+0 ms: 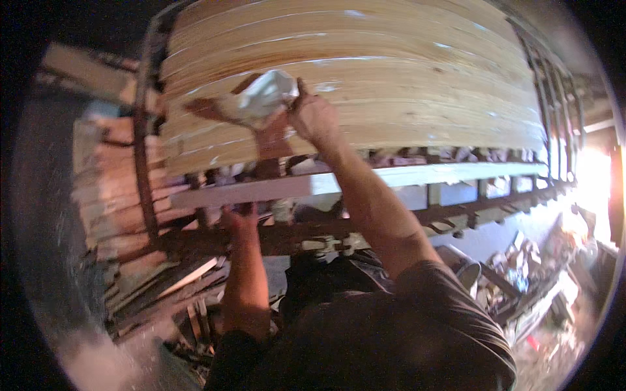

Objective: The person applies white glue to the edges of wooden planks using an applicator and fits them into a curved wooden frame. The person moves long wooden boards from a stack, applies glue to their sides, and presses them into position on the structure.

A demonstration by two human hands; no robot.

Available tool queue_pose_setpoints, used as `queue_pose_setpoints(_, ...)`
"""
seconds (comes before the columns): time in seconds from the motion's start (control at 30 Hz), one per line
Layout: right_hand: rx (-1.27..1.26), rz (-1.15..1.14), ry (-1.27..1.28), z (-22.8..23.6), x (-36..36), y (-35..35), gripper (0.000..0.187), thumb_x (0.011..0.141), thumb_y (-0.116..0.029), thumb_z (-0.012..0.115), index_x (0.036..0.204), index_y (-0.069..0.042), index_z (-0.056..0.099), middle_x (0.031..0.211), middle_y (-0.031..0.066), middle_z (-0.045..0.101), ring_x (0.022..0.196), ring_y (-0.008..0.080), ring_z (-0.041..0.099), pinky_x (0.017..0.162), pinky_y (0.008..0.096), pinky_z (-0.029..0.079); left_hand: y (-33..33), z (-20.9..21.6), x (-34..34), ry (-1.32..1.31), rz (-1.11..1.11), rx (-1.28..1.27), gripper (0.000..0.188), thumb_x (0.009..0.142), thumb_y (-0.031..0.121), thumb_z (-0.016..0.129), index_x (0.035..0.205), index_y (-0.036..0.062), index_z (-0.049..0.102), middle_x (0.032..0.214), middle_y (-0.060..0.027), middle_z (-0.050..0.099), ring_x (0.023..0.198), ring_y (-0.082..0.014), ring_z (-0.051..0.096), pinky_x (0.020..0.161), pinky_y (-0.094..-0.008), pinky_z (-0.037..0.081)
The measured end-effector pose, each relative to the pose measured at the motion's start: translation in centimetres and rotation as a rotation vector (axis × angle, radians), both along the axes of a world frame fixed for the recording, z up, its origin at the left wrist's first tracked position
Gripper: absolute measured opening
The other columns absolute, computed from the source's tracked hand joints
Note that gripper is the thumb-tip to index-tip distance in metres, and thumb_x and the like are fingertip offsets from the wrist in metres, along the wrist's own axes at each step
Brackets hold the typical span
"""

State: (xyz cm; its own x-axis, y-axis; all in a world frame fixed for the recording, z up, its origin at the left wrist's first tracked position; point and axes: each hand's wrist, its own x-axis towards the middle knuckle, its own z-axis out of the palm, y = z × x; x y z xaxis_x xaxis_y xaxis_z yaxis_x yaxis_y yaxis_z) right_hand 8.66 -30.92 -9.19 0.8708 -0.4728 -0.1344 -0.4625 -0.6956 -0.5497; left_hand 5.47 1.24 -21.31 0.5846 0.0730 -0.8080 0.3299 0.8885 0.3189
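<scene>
A wide panel of pale wooden boards (417,85) lies side by side on a dark metal frame before me. Over its left part my right hand (315,118) has its fingers closed on a crumpled white plastic bag (268,90). The bag looks thin and soft, and a shadow falls on the boards around it. Along the near side runs a separate long narrow board (251,191). From below, my left hand (242,219) grips this board's near edge; its fingertips are partly hidden behind the wood.
Dark metal uprights (140,143) bound the frame on the left, with more bars (554,98) on the right. Wood strips (186,280) are heaped at lower left. Scraps and debris (521,267) cover the lower right, near a bright opening (596,189).
</scene>
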Motion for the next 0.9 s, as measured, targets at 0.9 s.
queue_pose_setpoints(0.9,0.942,-1.659,-0.957,-11.9,-31.2,-17.8,0.032,0.093,-0.027,0.057,0.081,0.002,0.064,0.070,0.0099,0.060,0.061,0.0216,0.056,0.058,0.0350,0.044,-3.5,-1.1,3.1,-0.004,-0.212,0.256,0.055,0.094,0.042,0.046,0.135,0.0041,0.051,0.138,-0.0195,0.054,0.132,-0.0398,0.045,0.105,-0.0647,0.038)
